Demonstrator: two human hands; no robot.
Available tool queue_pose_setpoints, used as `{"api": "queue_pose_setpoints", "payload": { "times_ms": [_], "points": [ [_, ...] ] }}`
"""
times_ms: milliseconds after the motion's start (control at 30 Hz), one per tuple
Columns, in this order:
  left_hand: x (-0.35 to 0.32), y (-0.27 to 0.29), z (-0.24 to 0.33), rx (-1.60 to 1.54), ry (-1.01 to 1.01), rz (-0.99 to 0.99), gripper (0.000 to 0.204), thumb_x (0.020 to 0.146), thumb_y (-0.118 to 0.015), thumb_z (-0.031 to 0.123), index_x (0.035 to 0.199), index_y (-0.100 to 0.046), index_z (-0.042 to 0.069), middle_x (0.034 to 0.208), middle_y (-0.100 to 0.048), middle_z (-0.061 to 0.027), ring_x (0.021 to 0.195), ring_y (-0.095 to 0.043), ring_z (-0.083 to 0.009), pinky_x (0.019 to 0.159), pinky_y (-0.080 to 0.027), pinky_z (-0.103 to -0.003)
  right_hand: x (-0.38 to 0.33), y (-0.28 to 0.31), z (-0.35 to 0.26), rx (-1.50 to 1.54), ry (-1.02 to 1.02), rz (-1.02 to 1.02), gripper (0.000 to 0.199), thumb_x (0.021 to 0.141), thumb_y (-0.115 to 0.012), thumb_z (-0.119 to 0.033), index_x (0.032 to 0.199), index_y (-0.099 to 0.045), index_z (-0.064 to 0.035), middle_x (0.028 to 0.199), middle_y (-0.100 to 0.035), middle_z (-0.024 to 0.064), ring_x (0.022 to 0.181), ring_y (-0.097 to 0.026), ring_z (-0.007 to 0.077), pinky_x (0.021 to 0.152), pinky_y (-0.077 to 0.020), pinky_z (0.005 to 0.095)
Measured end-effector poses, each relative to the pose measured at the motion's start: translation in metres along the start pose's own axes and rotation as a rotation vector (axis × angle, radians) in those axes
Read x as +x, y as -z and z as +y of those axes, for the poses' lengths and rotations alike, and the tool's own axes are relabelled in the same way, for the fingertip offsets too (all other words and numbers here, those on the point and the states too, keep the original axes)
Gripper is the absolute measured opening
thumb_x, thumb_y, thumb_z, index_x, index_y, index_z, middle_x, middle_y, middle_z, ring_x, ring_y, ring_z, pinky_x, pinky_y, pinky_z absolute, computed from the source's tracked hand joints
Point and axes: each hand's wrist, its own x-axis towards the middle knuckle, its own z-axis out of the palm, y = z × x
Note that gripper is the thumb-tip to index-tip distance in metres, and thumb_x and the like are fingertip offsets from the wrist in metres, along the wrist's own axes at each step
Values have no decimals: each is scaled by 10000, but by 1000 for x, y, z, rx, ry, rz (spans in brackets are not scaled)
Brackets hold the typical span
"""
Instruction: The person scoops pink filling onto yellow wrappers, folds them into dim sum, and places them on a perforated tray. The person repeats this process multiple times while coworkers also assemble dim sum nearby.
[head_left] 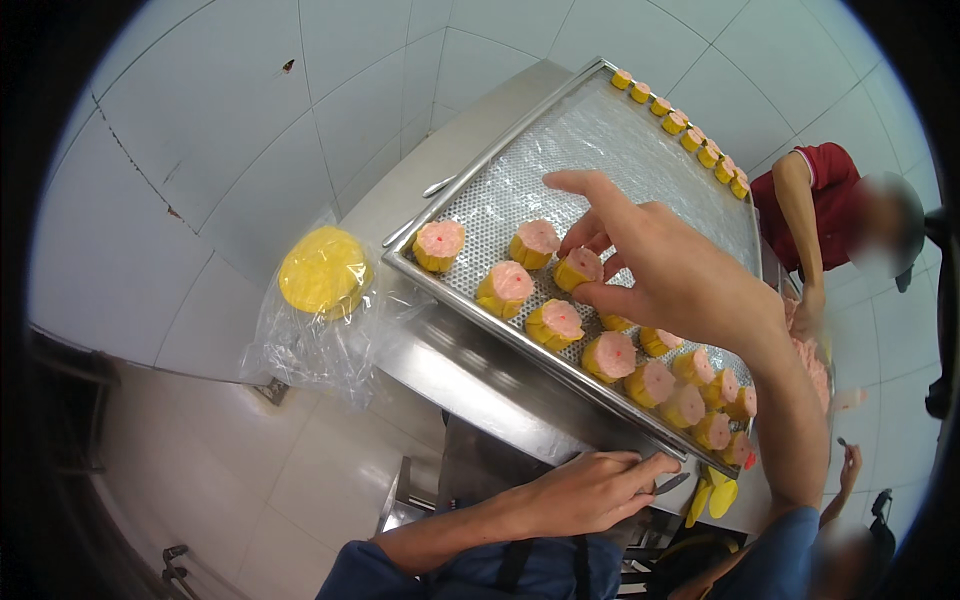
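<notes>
On a perforated metal tray [520,190] stand several siu mai dumplings, yellow-wrapped with pink filling and mostly a small red dot on top. My right hand [665,265] reaches over the tray, its thumb and a finger on either side of one dumpling [578,268], while the index finger stretches out. Another dumpling [440,244] stands at the tray's left corner, and more crowd the near edge below my wrist. Below that edge, my left hand [590,492] is closed around a small flat metal tool [672,484], whose handle is mostly hidden.
A stack of round yellow wrappers [325,270] lies in a clear plastic bag to the left. A row of dumplings [690,138] lines the tray's far right edge. Loose yellow wrappers [712,497] lie by the near corner. A co-worker in a red shirt [815,205] stands at right, near pink filling [812,370].
</notes>
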Motion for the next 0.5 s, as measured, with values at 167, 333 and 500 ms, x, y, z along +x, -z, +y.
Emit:
{"api": "queue_pose_setpoints", "payload": {
  "times_ms": [167, 333, 500],
  "points": [
    [-1, 0, 0, -3, 4, -3, 420, 1011, -687, 85, 1384, -495, 64, 865, -680, -203, 829, -706, -429, 729, -558, -502, 1, -3, -1, -9, -40, -8, 775, 917, -772, 12, 1571, -361, -56, 1109, -767, 191, 1008, -759, 354, 901, -639, 437],
    [-1, 1, 1, 7, 50, -39, 418, 1015, -682, 83, 1388, -498, 55, 891, -703, -196, 857, -721, -410, 746, -565, -488, -2, -3, 2, -28, -6, 4, 804, 911, -776, 4, 1585, -343, -63, 1116, -767, 196, 1026, -754, 371, 934, -626, 455],
    [2, 2, 5, 38, 61, -6, 407, 995, -739, 121, 1363, -577, 55, 963, -766, -141, 896, -761, -352, 777, -600, -440, -11, -2, -1, -80, 9, 13, 858, 917, -776, -9, 1625, -299, -86, 1237, -728, 207, 1144, -720, 367, 987, -603, 472]
  ]
}}
